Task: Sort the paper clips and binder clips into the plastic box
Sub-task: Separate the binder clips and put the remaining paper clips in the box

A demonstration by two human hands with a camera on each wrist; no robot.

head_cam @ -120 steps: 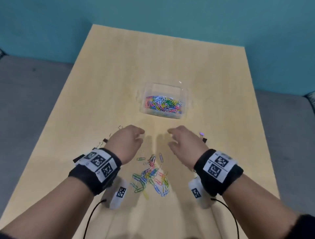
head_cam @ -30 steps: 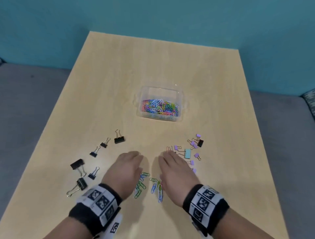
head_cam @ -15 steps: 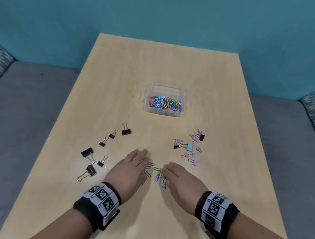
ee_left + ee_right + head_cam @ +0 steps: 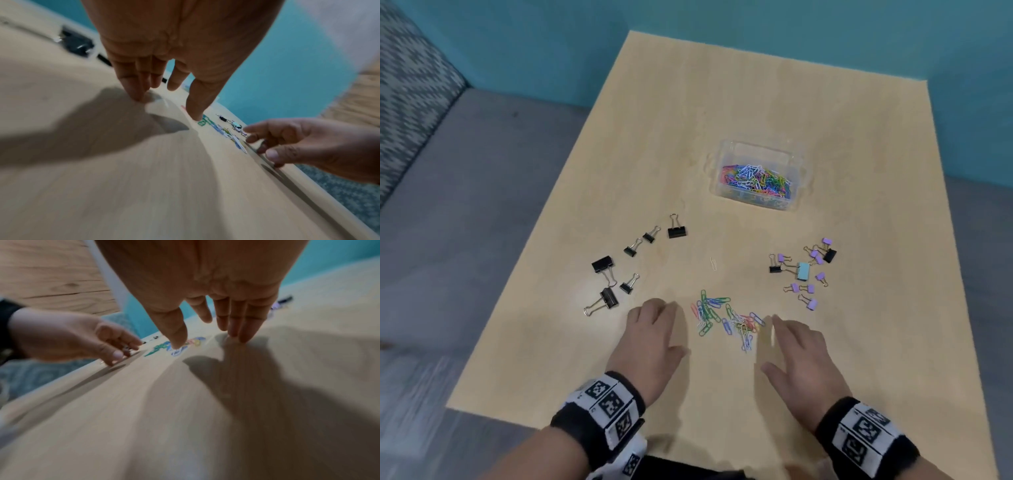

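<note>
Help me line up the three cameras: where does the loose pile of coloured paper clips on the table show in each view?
Head: loose pile of coloured paper clips, lower centre, between both hands.
Left wrist: right of centre, beyond the thumb.
Right wrist: centre-left, beneath the thumb.
Shared landmark: teal wall.

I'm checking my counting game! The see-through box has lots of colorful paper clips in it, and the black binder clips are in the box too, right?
Not quite. The plastic box does hold lots of colorful paper clips, but the black binder clips are not in it. The head view shows them lying on the table, to the left of the box and nearer the person.
</note>
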